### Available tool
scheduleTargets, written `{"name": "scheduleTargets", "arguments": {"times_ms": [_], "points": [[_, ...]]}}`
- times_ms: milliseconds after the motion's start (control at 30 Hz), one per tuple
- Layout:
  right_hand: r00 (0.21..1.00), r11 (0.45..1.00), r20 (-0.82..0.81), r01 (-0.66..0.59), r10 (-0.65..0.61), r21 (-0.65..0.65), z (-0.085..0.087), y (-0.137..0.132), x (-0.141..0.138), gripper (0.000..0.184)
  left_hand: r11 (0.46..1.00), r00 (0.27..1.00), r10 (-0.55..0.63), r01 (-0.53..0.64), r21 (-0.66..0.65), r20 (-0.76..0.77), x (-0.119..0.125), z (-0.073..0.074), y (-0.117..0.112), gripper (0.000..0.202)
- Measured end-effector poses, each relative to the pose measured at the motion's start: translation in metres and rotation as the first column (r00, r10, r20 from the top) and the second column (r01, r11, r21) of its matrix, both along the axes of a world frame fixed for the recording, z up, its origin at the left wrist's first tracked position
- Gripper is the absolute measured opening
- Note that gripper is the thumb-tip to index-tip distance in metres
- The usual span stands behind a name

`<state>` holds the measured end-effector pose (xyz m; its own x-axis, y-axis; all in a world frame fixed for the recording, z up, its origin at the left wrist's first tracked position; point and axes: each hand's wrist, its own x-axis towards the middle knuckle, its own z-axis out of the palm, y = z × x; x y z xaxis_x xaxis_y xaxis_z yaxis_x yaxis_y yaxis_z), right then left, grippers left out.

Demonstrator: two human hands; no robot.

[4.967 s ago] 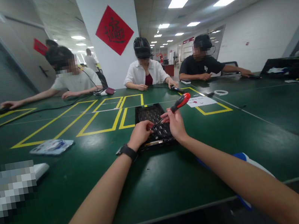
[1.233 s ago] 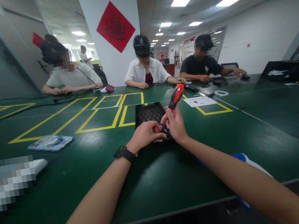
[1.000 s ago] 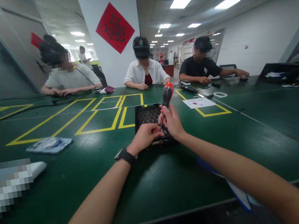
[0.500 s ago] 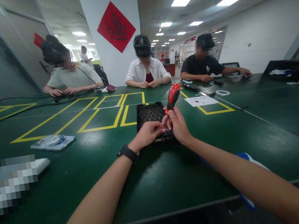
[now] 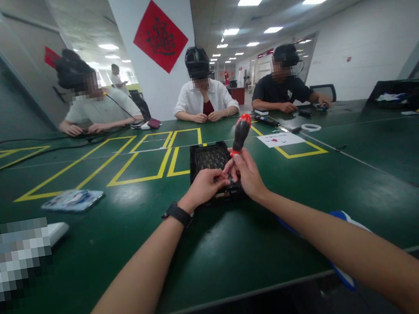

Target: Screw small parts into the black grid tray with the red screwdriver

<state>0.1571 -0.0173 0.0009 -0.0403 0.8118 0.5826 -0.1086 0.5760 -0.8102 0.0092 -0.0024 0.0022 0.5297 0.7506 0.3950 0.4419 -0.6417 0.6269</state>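
At dial centre, black rectangular plastic tray (image 5: 194, 167) | toward two o'clock, red-and-black plastic-handled screwdriver (image 5: 241, 131) gripped by curled right hand (image 5: 250, 176) | left hand (image 5: 206, 184) bunched (any hold unclear) | jab risked by screwdriver slip

On the table (image 5: 195, 265), the case (image 5: 195, 164) lies straight ahead of you. Your left hand (image 5: 208, 185) is over its near left corner, your right hand (image 5: 251, 174) over its near right corner. The screwdriver (image 5: 240, 133) leans in your right hand, its shaft slanting down between both hands. Left of the case you have the phone (image 5: 73, 201); farther left, closer to the near edge, lies a blurred item (image 5: 56, 231). Right of the case is the sheet (image 5: 280, 139), with the ring (image 5: 311, 127) just beside it. Behind the far edge sit three people, one opposite you (image 5: 222, 101), one to each side.
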Motion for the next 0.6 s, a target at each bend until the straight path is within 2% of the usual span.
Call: {"name": "scheduleTargets", "arguments": {"times_ms": [100,200,333,400,600], "points": [[0.999,0.999,-0.014,-0.04,0.039,-0.006,-0.0006,0.0009,0.0008,0.033,0.999,0.999,-0.051,0.051,-0.016,-0.004,0.0011,0.0047,-0.0037,0.02],[1.0,1.0,-0.015,-0.01,0.01,0.008,0.0,-0.0004,0.001,0.031,0.997,0.997,-0.073,0.073,0.0,0.039,0.0018,0.0054,-0.0055,0.019],[1.0,1.0,0.019,-0.011,0.01,0.028,0.0012,-0.0037,0.0004,0.029,1.0,0.999,0.006,-0.007,0.007,0.046,0.0012,0.0003,-0.0028,0.024],[0.999,0.999,0.025,-0.028,0.027,0.033,0.0015,-0.0047,0.0003,0.03,1.0,1.0,0.006,-0.006,-0.007,0.028,0.0002,-0.0009,-0.0014,0.025],[0.999,0.999,0.005,-0.042,0.042,0.001,0.0021,-0.0057,0.0015,0.035,0.982,0.986,-0.158,0.163,-0.1,0.058,-0.0011,0.0042,-0.0028,0.022]]}}
